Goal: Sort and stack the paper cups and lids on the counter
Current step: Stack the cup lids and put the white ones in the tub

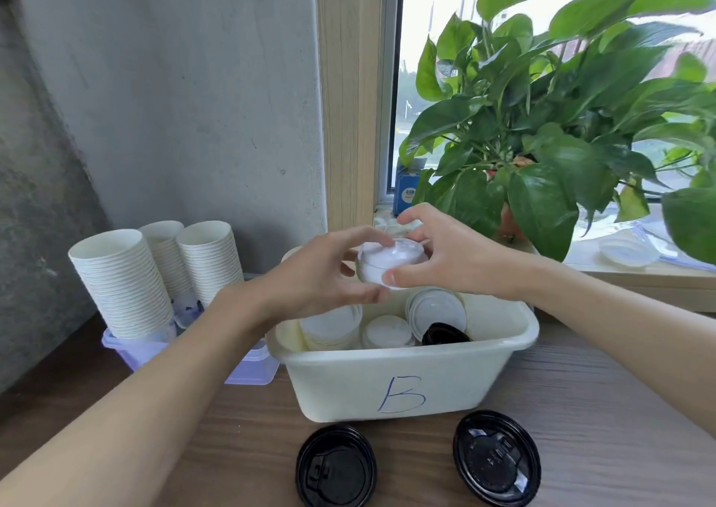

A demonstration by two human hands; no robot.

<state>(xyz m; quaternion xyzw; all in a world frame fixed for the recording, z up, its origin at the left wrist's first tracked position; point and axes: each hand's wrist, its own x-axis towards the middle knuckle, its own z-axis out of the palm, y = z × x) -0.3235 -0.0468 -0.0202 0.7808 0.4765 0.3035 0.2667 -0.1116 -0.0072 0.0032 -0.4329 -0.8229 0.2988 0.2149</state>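
A small stack of white lids [387, 264] is held in the air above the back half of the cream tub [348, 386] marked B, clear of its rim. The left hand [325, 274] cups the stack's left side, thumb and fingers curled round it. The right hand [449, 252] pinches the right side, with the thumb on the near edge and the fingers bent over the top and far side. Inside the tub lie more white lids [387, 332] and a black lid [443, 334], packed close to its walls. In front of the tub, two black lids [336, 466] [496, 458] lie flat on the wood counter [620, 409], apart from each other. Left of the tub, three cup stacks [124, 285] stand in a lilac bin [248, 369] that touches the tub. Behind the tub to the right stands a leafy plant [561, 119].
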